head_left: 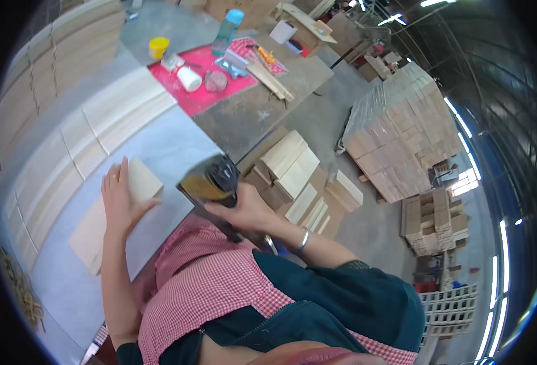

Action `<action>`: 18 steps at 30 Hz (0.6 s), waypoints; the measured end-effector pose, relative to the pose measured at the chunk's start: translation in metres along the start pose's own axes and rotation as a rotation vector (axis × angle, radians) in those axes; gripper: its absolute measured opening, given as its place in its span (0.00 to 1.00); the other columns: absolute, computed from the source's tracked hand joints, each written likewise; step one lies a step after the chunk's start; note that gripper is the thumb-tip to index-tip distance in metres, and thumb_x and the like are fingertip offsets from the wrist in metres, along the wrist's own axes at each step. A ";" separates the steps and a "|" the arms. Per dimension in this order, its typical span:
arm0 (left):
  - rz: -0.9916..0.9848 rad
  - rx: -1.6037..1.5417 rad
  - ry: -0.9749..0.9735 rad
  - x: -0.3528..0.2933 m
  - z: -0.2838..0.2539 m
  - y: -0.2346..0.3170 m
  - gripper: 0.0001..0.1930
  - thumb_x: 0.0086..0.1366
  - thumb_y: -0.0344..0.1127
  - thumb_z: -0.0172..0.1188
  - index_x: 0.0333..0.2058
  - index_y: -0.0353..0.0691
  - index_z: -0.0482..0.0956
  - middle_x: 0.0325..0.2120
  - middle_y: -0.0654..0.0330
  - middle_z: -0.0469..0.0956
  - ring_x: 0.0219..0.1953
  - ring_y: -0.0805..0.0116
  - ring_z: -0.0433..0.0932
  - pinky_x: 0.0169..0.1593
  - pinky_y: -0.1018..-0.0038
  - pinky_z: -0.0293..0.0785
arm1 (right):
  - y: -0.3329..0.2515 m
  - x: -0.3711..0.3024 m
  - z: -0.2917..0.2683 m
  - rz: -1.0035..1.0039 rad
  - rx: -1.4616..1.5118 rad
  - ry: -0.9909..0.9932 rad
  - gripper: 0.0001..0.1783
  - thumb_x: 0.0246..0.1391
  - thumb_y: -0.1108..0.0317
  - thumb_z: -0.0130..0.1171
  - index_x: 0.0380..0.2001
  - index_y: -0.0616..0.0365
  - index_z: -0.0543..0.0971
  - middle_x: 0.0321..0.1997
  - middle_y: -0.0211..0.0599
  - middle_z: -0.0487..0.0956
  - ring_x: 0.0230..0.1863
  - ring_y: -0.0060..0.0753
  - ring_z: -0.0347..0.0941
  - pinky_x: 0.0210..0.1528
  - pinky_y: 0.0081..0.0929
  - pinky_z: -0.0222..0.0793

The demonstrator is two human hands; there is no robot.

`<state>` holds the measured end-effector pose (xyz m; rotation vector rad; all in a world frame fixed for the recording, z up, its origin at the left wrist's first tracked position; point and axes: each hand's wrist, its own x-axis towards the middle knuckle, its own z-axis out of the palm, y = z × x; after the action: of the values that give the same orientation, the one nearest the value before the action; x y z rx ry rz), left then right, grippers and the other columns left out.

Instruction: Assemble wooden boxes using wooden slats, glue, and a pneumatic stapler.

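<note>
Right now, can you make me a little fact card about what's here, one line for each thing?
Left grip: open, resting on a board
Right grip: closed around a yellow-and-black tool
Board: pale wood, lying on a pale blue surface
Mat: bright pink, with a white jar on it
Bottle: blue, beyond the jar
Wood stack: big, farther off to the right

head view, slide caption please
Left hand on a pale wooden board, right hand gripping a black and yellow tool.
</note>
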<state>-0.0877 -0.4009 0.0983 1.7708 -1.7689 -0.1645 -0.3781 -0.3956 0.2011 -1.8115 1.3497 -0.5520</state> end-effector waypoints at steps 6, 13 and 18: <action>0.254 0.062 -0.083 0.044 -0.021 -0.004 0.49 0.48 0.39 0.75 0.69 0.39 0.61 0.58 0.46 0.71 0.60 0.46 0.69 0.67 0.57 0.62 | 0.049 -0.042 -0.014 -0.074 0.065 0.143 0.20 0.55 0.67 0.68 0.48 0.68 0.80 0.35 0.40 0.84 0.32 0.31 0.78 0.36 0.25 0.75; 1.058 -0.385 -0.033 0.225 -0.137 0.357 0.29 0.65 0.36 0.58 0.65 0.41 0.68 0.42 0.48 0.83 0.32 0.60 0.81 0.37 0.63 0.79 | 0.037 -0.057 -0.035 0.193 0.198 0.140 0.20 0.57 0.66 0.68 0.48 0.68 0.79 0.29 0.37 0.81 0.20 0.25 0.72 0.22 0.21 0.68; 0.852 -0.526 -0.334 0.191 -0.151 0.399 0.27 0.66 0.31 0.52 0.65 0.38 0.69 0.50 0.48 0.80 0.42 0.59 0.81 0.49 0.63 0.81 | 0.052 -0.081 -0.031 0.181 0.279 0.204 0.21 0.58 0.65 0.68 0.50 0.68 0.78 0.24 0.36 0.78 0.14 0.22 0.66 0.15 0.20 0.61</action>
<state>-0.3370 -0.4927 0.4826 0.5666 -2.2875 -0.5221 -0.4588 -0.3366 0.1864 -1.4226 1.4729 -0.8005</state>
